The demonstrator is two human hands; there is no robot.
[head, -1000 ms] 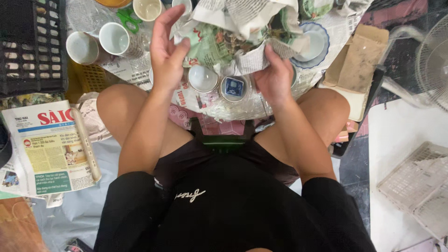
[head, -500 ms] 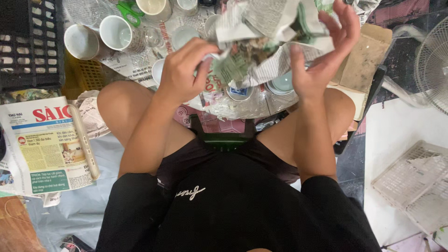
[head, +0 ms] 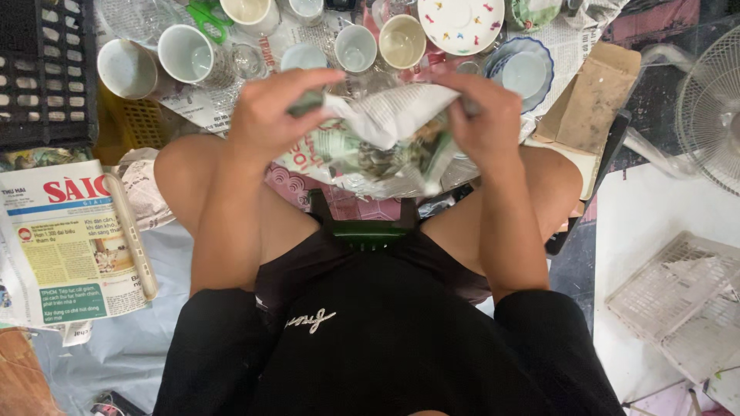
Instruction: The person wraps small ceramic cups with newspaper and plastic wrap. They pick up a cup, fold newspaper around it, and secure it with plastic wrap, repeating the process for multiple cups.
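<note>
My left hand (head: 274,112) and my right hand (head: 486,119) both grip a bundle of crumpled newspaper (head: 378,146), held above my knees. The paper is bunched between the two hands, and whatever it wraps is hidden. Beyond the bundle, on newspaper spread over the floor, stand several white cups (head: 189,54), a cream cup (head: 402,40), a white saucer with coloured dots (head: 461,17) and a blue-rimmed bowl (head: 524,71).
A folded newspaper (head: 73,239) lies at the left by my knee. A black crate (head: 46,69) sits at the upper left, a brown cardboard piece (head: 590,100) at the right, a fan (head: 713,108) at the far right and a white plastic basket (head: 686,304) at the lower right.
The hands lifted the paper off the crockery, raised it high, then brought it down towards my lap, crumpling it tighter into a bundle. More cups and saucers are now uncovered.
</note>
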